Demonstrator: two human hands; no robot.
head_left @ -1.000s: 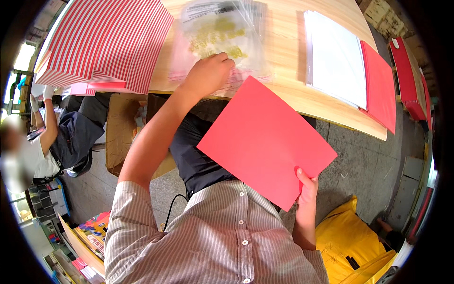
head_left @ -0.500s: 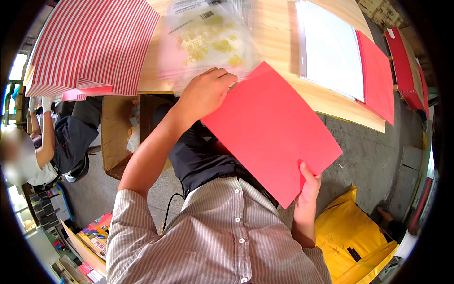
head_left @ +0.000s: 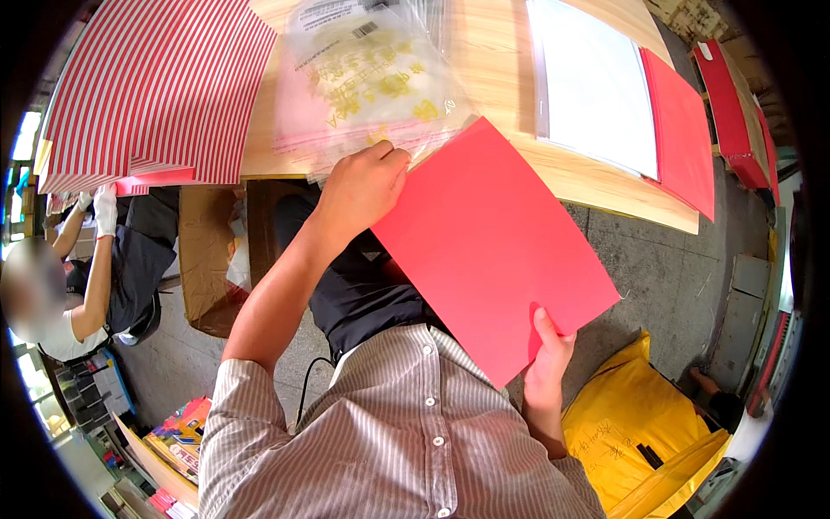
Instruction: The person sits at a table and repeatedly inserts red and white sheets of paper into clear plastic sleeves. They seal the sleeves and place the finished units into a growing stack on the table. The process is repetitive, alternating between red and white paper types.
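A plain red sheet or folder is tilted in front of me, its far corner against the near edge of a clear plastic bag with yellow print. My right hand grips its near right end, thumb on top. At the bag's near edge, my left hand is closed beside the sheet's left edge; its curled fingers appear to pinch the bag, though the fingertips are hidden. The bag lies on a wooden table with more clear bags under it.
Red-and-white striped stacks stand at the table's left. White sheets and red covers lie on the right. A cardboard box is under the table, a yellow bag at lower right. A gloved co-worker is at left.
The view has shifted slightly. My left hand has moved a little toward me along the bag's edge. The co-worker's gloved hand has reached up to the striped stack.
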